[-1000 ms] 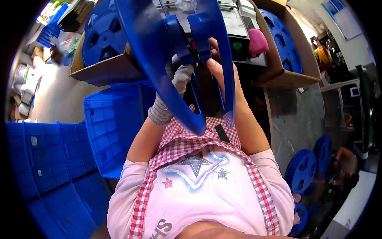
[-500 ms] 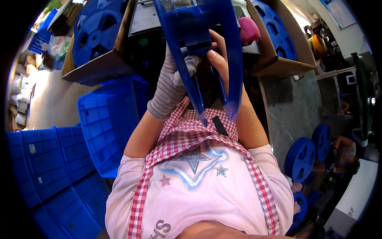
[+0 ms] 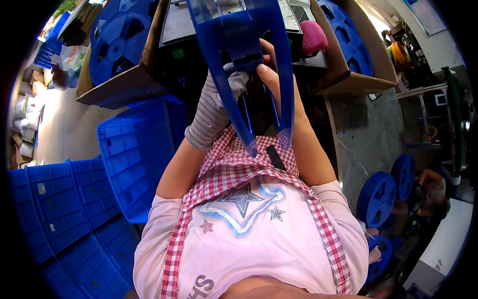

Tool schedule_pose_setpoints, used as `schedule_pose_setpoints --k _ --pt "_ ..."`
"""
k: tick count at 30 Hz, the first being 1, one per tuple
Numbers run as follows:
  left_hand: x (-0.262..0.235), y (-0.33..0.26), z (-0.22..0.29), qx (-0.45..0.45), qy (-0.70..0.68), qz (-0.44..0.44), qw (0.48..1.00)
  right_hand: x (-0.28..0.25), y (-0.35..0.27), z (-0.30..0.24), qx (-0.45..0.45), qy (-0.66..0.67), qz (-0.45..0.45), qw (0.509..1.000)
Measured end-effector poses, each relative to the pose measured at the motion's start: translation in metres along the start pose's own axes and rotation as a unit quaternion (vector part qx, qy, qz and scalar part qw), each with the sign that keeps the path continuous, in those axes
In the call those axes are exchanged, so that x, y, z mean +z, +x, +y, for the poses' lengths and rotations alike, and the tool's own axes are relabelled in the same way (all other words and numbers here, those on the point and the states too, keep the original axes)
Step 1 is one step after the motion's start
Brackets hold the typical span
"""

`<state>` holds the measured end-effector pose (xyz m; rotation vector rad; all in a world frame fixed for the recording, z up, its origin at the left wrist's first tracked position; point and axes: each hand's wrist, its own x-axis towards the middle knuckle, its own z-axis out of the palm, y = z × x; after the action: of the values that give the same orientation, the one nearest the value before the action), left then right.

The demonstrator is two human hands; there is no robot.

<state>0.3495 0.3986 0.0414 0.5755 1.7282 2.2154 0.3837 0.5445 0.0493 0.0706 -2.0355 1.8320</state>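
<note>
While both your hands hold it up before your checked apron [image 3: 239, 172], the blue reel [image 3: 244, 45] appears nearly edge-on, its two rims reaching down toward you and its hub set between them. Your left hand [image 3: 211, 104], in a grey striped glove, is closed at the lower left of the hub; how far its fingers wrap behind cannot be told. Your right hand [image 3: 271, 82], bare, is bent narrowly about the hub's lower right corner, thumb tip touching it, with the right rim passing in front of the wrist.

Beyond the reel lies a pale metal plate [image 3: 178, 25], with a green button [image 3: 178, 53] below its near edge. To its left, an open carton [image 3: 124, 89] holds more blue reels, near edge toward you; to its right, a second carton [image 3: 356, 85] does likewise, a pink pad [image 3: 312, 38] just beside its left edge.

Below the first carton's near edge stands an open blue bin [image 3: 124, 167], with stacked blue crates [image 3: 55, 199] farther left. At the far right, a co-worker [image 3: 433, 184] is near several upright reels [image 3: 376, 199].
</note>
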Motion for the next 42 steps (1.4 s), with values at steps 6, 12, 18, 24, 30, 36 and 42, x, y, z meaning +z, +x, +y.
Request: schedule_pose_setpoints --k 6,12,18,24,30,36,42 --pt "0.001 0.005 -0.002 0.035 -0.032 0.017 0.999 0.005 -0.001 -0.002 0.005 -0.007 -0.003 1.000" --pt "-0.015 0.012 -0.010 0.022 -0.012 -0.061 0.998 0.002 0.006 -0.019 0.023 -0.041 -0.014 0.999" --pt "0.002 0.003 0.016 0.070 -0.170 -0.034 0.982 0.006 0.005 -0.040 -0.002 -0.006 -0.012 1.000" --pt "-0.002 0.000 0.041 0.102 -0.032 -0.051 0.993 0.009 0.005 -0.050 -0.020 -0.005 -0.014 1.000" --pt "-0.011 -0.004 0.045 0.038 0.046 -0.051 0.997 0.001 0.007 -0.048 0.001 -0.085 -0.018 0.996" --pt "-0.045 0.006 0.036 0.162 0.174 -0.027 0.971 -0.014 0.025 -0.084 -0.091 -0.345 -0.114 0.927" --pt "-0.105 0.086 0.036 0.109 -0.074 -0.080 0.988 -0.035 0.103 -0.085 -0.022 -0.414 -0.202 0.887"
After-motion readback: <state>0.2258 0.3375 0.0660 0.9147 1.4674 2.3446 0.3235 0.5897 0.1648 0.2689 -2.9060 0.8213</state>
